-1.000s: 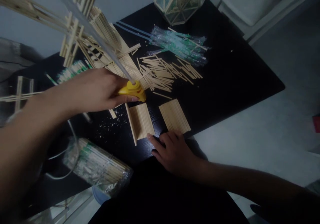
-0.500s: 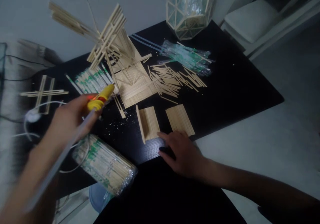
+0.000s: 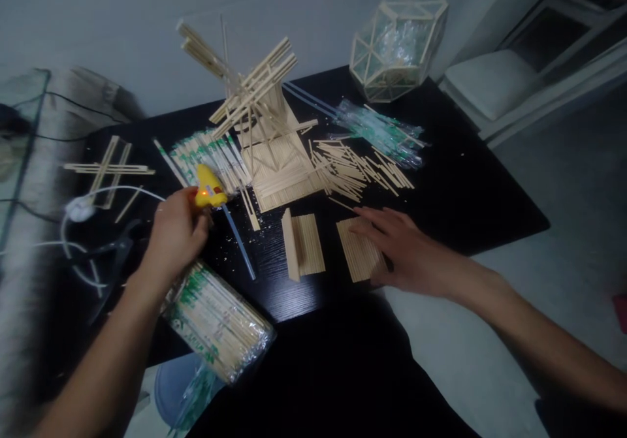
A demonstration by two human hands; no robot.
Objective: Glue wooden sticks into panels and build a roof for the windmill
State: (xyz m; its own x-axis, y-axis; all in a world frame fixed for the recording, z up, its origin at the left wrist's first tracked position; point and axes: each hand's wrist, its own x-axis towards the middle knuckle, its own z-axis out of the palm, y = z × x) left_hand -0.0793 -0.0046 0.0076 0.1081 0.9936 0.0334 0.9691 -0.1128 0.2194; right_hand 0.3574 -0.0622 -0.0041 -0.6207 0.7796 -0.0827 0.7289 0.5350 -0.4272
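My left hand [image 3: 179, 229] is closed round a yellow hot glue gun [image 3: 209, 187], which shows a small orange light; a long translucent glue stick [image 3: 238, 242] juts from it toward the near edge. My right hand [image 3: 406, 255] is spread over a flat panel of wooden sticks [image 3: 353, 255], fingers stretched across its far part and thumb near its near right corner. Whether it presses on the panel I cannot tell. To the left of that panel is a second stick piece [image 3: 309, 245], a flat panel with an upright wall along its left side.
A stick-built windmill model [image 3: 274, 164] stands at the back of the black table [image 3: 470, 183]. Loose sticks [image 3: 343, 170], plastic wrappers [image 3: 382, 131] and a faceted frame [image 3: 401, 46] lie around it. A chopstick pack [image 3: 220, 320] and white cord [image 3: 132, 188] are near my left arm.
My left hand has turned the glue gun, so its stick now points toward the near edge. My right hand has moved from between the two panels onto the right one. The view has shifted.
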